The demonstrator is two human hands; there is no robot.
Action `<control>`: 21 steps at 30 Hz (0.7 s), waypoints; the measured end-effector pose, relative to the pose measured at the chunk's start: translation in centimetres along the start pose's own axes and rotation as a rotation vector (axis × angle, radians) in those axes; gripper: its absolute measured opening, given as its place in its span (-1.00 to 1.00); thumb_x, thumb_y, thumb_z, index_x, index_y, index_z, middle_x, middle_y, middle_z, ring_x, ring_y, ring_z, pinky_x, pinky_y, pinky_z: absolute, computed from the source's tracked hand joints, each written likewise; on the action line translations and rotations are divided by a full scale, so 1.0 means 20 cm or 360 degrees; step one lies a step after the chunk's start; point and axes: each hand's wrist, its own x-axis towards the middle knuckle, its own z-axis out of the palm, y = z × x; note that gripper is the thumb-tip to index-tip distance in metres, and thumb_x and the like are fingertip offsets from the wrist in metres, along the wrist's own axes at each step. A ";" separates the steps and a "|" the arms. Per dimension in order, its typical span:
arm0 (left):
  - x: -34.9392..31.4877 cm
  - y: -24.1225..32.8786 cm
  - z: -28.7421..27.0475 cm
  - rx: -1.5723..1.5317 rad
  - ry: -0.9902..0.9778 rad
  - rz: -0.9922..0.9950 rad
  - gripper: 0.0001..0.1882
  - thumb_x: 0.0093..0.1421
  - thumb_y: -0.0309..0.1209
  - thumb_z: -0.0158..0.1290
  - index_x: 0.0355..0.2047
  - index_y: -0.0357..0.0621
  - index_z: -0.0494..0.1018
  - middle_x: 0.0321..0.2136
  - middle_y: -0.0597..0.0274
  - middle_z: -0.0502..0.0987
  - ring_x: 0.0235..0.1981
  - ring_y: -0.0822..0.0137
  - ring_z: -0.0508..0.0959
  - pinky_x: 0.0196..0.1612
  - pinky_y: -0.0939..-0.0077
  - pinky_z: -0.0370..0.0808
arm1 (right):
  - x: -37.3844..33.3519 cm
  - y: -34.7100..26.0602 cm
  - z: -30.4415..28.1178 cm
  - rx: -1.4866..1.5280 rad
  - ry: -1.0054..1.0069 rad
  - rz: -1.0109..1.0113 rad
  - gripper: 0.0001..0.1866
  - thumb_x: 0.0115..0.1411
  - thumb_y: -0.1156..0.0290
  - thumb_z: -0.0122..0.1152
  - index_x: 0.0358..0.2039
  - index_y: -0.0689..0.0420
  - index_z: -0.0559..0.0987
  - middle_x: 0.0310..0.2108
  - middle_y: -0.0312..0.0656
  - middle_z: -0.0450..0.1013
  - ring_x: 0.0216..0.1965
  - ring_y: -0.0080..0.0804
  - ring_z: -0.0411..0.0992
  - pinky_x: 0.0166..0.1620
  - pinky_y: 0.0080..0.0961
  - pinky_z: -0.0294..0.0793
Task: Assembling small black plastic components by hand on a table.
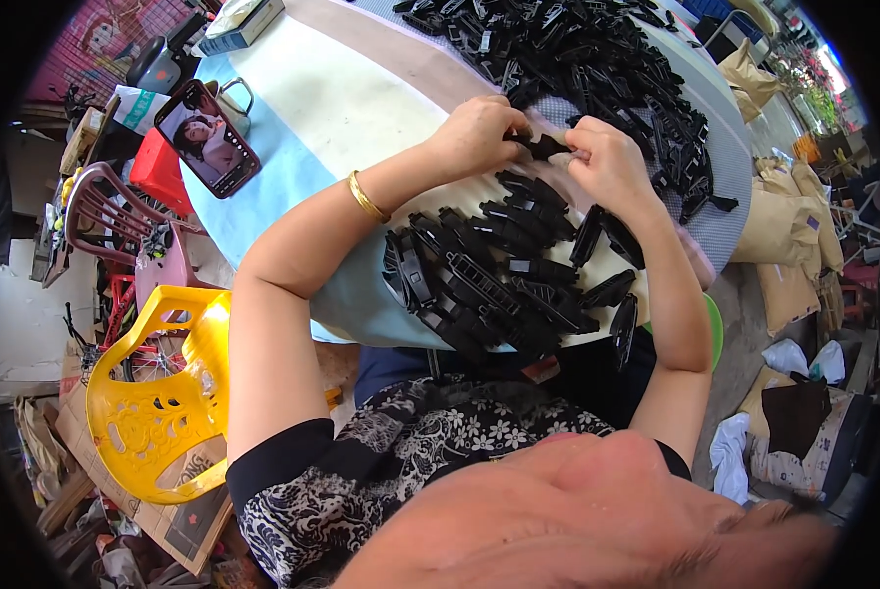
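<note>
Both hands meet above the cloth-covered table (361, 59), pinching a small black plastic part (546, 147) between them. My left hand (477, 137) has its thumb and fingers closed on one end, and my right hand (607, 162) grips the other. The part's exact kind is partly hidden by the fingers. Just beyond lies a big heap of loose black plastic parts (597, 59). Nearer to me, below the hands, several chunky black plastic pieces (489, 280) with ribbed sides lie bunched near the table's edge.
A phone (207, 139) playing a video leans against a metal mug (234, 106) on the left. A tissue box (243, 25) stands farther back. Left of the table are a yellow plastic chair (160, 412) and a pink chair (116, 216); brown sacks (778, 226) stand on the right.
</note>
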 end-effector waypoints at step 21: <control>0.02 0.03 -0.05 -0.0250 -0.0268 -0.0004 -0.74 -0.18 -0.38 0.24 -0.46 -0.27 0.53 -0.57 0.05 0.48 -0.50 0.13 0.51 -0.38 0.37 0.43 | 0.08 0.07 -0.01 0.0217 -0.0326 -0.0343 -0.88 -0.10 0.47 0.14 -0.58 0.27 0.50 -0.61 -0.10 0.35 -0.53 -0.22 0.36 -0.43 -0.36 0.33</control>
